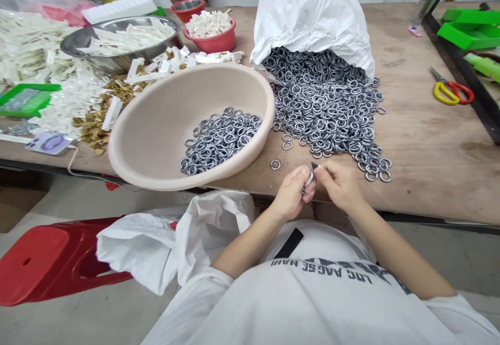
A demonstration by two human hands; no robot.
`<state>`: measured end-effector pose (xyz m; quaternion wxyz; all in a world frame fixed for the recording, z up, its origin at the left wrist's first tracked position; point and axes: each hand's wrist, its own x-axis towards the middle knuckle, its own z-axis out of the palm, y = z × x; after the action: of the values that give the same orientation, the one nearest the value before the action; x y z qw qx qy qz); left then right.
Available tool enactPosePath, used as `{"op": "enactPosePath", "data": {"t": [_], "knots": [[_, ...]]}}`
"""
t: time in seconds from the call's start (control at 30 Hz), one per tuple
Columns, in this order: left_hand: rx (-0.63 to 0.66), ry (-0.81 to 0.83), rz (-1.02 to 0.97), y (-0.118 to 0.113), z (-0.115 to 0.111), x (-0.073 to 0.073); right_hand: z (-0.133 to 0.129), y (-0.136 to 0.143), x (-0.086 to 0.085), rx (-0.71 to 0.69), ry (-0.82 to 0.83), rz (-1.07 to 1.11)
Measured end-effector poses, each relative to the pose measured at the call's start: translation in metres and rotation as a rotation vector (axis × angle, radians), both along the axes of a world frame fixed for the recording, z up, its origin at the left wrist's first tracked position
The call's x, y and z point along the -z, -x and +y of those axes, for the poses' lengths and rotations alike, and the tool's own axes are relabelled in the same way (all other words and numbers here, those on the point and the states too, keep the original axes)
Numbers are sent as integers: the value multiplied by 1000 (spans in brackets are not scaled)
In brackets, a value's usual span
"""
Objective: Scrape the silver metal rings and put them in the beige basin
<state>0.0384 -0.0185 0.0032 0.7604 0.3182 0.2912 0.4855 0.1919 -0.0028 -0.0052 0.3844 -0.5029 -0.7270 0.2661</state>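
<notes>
Close together at the table's front edge, both my hands are closed. My left hand (292, 193) pinches a grey metal ring (308, 179), its lower part partly covered by fingers. Beside it, my right hand (339, 182) grips a small black-tipped thing (314, 165) whose kind I cannot make out; its tip is near the ring. Just left of my hands, a single ring (275, 164) lies on the wood. Beyond them spreads a heap of grey rings (320, 110), spilling from a white sack (312, 16). More rings (222, 139) lie in a wide beige basin (148, 126).
Scissors (453, 90) with red and yellow handles lie at the right, near green trays (471, 31). White strips fill a steel bowl (74, 48) and a red bowl (213, 42) at the back left. Below stand a red stool (31, 261) and an open white sack (187, 246).
</notes>
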Motion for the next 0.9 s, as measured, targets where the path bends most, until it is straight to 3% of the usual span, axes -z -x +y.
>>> {"op": "enactPosePath", "data": {"t": [0.07,0.13,0.37,0.47,0.57,0.73,0.8,0.9], "knots": [[61,-28,-48,5,-5,-6,12,1,0,100,70,29],[29,-23,-103,13,-8,-11,24,10,-4,106,92,-19],[-351,8,-157,52,-14,-10,54,87,-15,-149,30,-504],[-432,67,-106,63,-14,-6,59,94,-12,-156,21,-564],[-415,131,-61,64,-8,-3,59,73,-9,-109,64,-396],[-296,148,68,43,10,-3,43,24,-10,-111,274,289],[-193,121,119,31,16,-3,34,15,-10,-109,288,471],[3,85,143,16,20,-4,24,10,-9,-84,211,533]]}}
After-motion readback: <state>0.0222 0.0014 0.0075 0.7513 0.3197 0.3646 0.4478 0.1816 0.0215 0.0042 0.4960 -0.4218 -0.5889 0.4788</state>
